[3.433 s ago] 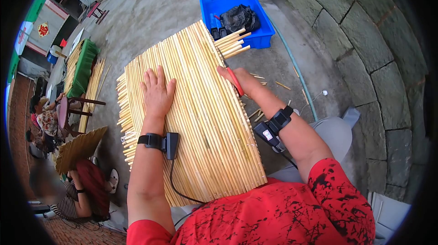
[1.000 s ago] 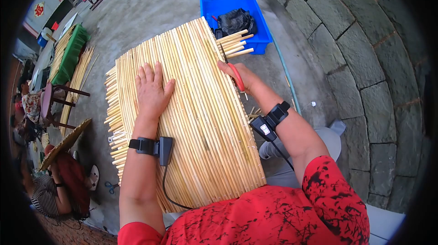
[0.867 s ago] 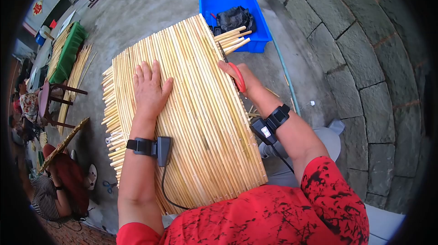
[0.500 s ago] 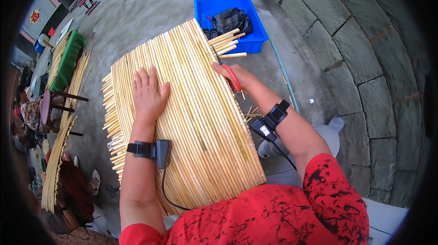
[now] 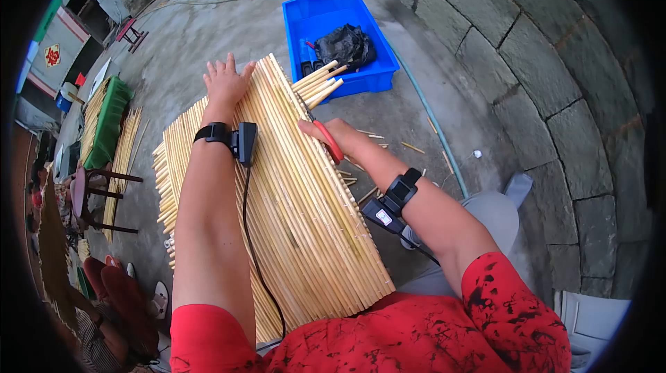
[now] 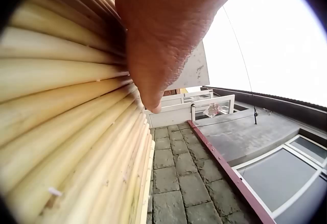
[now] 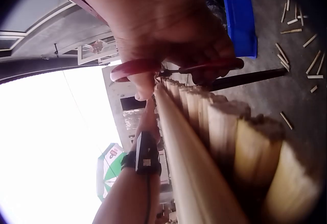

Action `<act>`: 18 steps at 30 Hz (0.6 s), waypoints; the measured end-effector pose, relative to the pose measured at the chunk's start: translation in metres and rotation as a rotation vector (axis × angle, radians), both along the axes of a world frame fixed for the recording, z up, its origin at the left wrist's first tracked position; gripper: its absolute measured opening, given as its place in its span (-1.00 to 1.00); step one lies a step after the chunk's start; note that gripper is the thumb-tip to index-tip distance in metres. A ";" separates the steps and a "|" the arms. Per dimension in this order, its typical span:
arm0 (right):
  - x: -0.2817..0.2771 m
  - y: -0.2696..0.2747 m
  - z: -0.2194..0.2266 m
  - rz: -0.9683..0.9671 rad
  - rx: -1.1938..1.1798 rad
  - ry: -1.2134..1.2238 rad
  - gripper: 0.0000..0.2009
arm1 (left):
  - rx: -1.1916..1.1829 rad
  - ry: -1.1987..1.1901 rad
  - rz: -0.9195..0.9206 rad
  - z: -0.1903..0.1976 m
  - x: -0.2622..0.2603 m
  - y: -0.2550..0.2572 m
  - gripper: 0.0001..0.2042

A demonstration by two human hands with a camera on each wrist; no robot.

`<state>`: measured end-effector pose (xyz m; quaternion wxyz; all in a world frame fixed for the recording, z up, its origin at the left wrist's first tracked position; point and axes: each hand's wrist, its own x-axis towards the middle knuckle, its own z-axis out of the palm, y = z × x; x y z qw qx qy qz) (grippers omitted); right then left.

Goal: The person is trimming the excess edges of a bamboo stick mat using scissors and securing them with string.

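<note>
A wide mat of pale yellow bamboo sticks bound side by side (image 5: 277,192) lies sloped across the person's lap, its near edge against the red patterned shirt (image 5: 430,331) and its far edge reaching toward the blue plastic crate (image 5: 340,33) on the concrete ground (image 5: 208,33).

The left hand (image 5: 225,81) lies at the mat's far left corner, fingers straight and slightly spread, resting flat on the sticks; it grips nothing. The left wrist view shows one finger (image 6: 153,55) pressed along the stick surface.

The right hand (image 5: 333,138) sits at the mat's right edge, near the far end, with its fingers curled through the red handles of a pair of scissors (image 5: 329,140). In the right wrist view the red handles and the dark blades (image 7: 245,78) lie just above the cut ends of the sticks at that edge. Several longer sticks (image 5: 316,85) jut out past the mat's far right corner, over the crate's near rim.

A crumpled black bag (image 5: 343,43) lies inside the crate. Short stick offcuts (image 5: 388,144) are scattered on the ground to the right of the mat, near a green hose (image 5: 430,116).
</note>
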<state>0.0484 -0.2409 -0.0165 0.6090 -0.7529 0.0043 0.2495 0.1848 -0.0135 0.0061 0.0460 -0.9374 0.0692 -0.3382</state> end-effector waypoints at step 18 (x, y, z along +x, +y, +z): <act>-0.005 0.006 -0.002 0.012 0.122 -0.046 -0.36 | -0.289 0.560 0.111 0.019 -0.020 -0.004 -0.40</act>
